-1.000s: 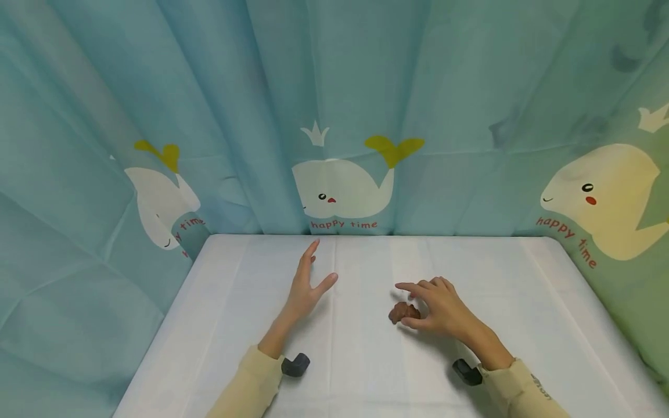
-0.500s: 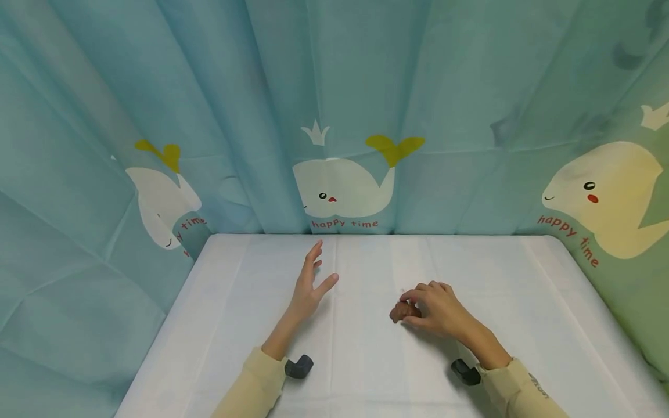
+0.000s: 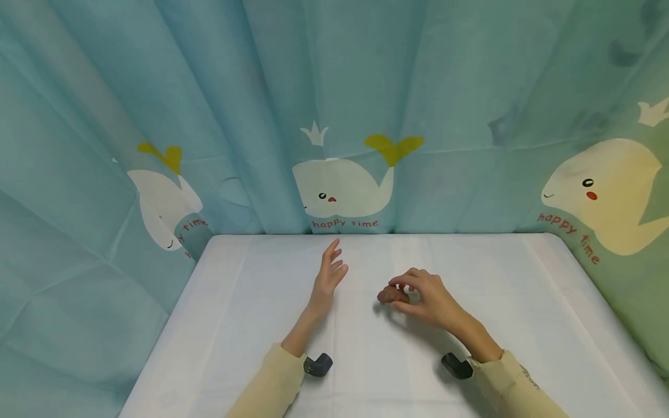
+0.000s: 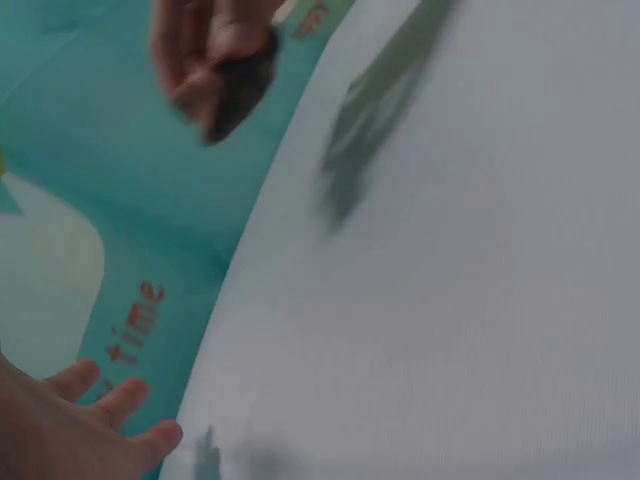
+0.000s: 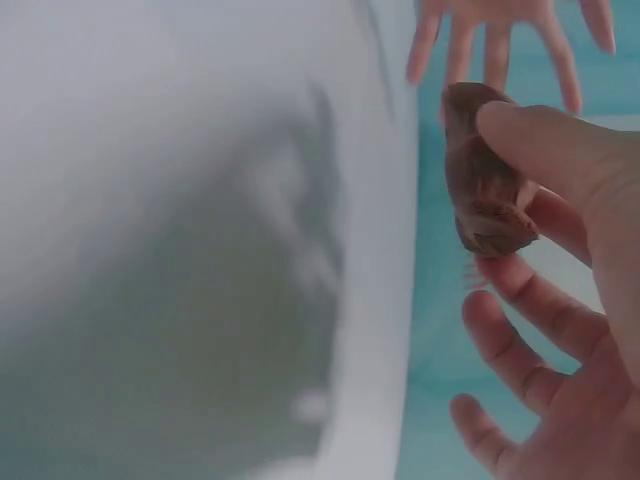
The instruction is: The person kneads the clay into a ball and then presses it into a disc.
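Brown lump (image 3: 387,295): pinched in the right hand (image 3: 428,299), lifted off the white tabletop (image 3: 261,278), a little right of the middle; rough and irregular in outline, longer than wide, above a soft shadow on the cloth.
Right hand: gripping the lump between thumb and finger, thumb on the near side; in the right wrist view, seen with thumb laid across the lump and with the other fingers loosely bent and fanned apart.
Left hand (image 3: 326,285): raised over the tabletop to the left of the lump, near it but apart; wide, with fingers extended, and plainly spread in the right wrist view, behind the lump.
Left wrist view: blurred around the lump and right hand at the top; filled in the lower left corner by part of the left hand.
Sleeves (image 3: 273,380): cream-coloured, ending above both wrists, marked on the right with small dark lettering.
Dark wrist devices (image 3: 319,365): small and bent in shape, one at each cuff, on the inner side.
Curtain (image 3: 465,87): blue-green, hung in folds behind and beside the tabletop, printed with white whales (image 3: 347,188), yellow-green tail fins and red words reading "happy time".
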Demonstrator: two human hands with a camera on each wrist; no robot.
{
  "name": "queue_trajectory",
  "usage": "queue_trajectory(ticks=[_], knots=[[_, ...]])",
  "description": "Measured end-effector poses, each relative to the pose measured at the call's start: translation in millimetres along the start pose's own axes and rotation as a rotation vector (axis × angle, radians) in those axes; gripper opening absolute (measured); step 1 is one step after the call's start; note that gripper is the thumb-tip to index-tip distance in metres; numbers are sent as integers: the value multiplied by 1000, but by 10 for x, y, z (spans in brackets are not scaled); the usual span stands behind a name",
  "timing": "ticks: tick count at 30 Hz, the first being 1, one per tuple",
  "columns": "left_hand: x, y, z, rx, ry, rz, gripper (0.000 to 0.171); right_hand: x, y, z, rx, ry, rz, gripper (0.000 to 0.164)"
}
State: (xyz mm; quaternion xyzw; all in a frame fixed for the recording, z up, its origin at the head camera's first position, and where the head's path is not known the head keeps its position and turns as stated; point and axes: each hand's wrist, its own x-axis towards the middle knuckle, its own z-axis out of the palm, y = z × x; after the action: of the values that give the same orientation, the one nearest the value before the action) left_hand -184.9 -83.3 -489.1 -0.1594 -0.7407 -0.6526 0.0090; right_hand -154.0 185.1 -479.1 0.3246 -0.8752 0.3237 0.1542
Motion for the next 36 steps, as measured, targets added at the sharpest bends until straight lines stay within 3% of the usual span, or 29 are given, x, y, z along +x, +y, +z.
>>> queue_trajectory(ticks=[3,6,12,19,24,31,36], knots=[[31,29,133,-8,-13,7,60,84,-46,24,43,20,-17,35],[57,72,244,-11,-31,9,59,162,-115,50,99,0,21,35],[102,155,373,-11,-51,1,58,305,-251,105,178,-23,57,34],[132,178,492,-121,-55,-30,60,342,-341,152,226,-16,61,37],[113,181,558,-117,13,-24,57,304,-368,216,378,5,179,45],[89,168,670,-88,109,21,56,339,-496,373,468,149,369,33],[44,184,746,-101,125,20,54,408,-586,441,607,194,495,46]])
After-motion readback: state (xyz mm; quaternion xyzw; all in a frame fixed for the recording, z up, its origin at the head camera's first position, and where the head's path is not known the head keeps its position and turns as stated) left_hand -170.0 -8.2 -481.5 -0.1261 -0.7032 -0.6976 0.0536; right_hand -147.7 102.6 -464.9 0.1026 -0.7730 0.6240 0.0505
